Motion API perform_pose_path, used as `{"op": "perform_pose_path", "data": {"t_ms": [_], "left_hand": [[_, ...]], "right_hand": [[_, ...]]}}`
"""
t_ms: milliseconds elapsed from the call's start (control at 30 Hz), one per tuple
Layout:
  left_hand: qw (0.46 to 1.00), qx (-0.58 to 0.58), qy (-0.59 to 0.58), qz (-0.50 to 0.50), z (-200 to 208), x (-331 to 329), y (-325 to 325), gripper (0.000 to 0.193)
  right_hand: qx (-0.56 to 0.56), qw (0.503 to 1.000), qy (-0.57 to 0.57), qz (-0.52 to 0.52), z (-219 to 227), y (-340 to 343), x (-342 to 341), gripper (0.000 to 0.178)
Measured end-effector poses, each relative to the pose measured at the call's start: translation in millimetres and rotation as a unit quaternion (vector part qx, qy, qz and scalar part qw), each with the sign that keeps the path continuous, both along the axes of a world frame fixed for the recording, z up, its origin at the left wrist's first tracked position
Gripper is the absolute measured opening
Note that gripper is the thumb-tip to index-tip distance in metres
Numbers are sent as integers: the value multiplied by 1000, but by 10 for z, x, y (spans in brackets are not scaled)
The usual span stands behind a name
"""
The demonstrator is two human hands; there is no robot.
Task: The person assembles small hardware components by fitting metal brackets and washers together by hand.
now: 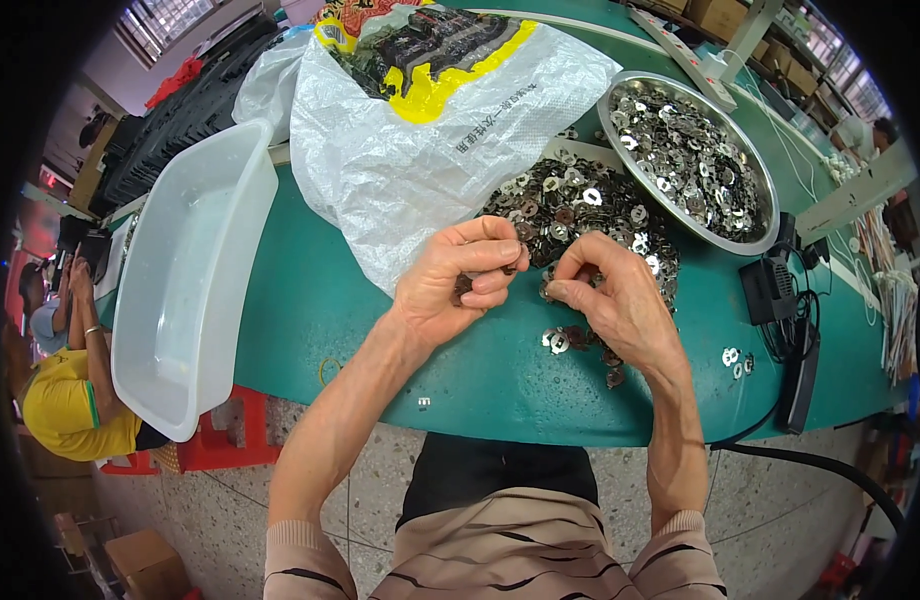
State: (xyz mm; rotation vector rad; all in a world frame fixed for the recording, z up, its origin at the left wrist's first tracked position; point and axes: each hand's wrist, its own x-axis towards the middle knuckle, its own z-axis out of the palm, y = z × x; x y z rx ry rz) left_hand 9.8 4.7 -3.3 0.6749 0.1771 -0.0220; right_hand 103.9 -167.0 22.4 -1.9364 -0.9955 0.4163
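Note:
My left hand (452,272) is curled closed around a few small dark metal pieces (464,288), which show between thumb and fingers. Close beside it, my right hand (620,300) pinches at small metal pieces (547,284) with thumb and forefinger. Just beyond both hands a heap of small flat metal pieces (570,205), round with slots, spreads over the green table (460,370). Several more loose pieces (557,341) lie under and beside my right hand. A steel bowl (737,246) full of like pieces stands behind to the right.
A white woven sack (400,180) lies behind the heap. At the left, a translucent plastic bin (215,290) overhangs the table edge. To the right are a black power adapter (768,290) with cables and several scattered pieces (737,362). A person in yellow (65,405) sits at far left.

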Motion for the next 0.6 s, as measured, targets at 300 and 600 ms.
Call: {"op": "perform_pose_path", "data": {"t_ms": [300, 600], "left_hand": [[999, 42, 25, 14, 25, 6, -43, 11], [997, 70, 19, 38, -10, 9, -46, 12]], "right_hand": [[102, 969, 223, 15, 28, -5, 19, 8], [-17, 998, 59, 29, 40, 12, -26, 17]]}}
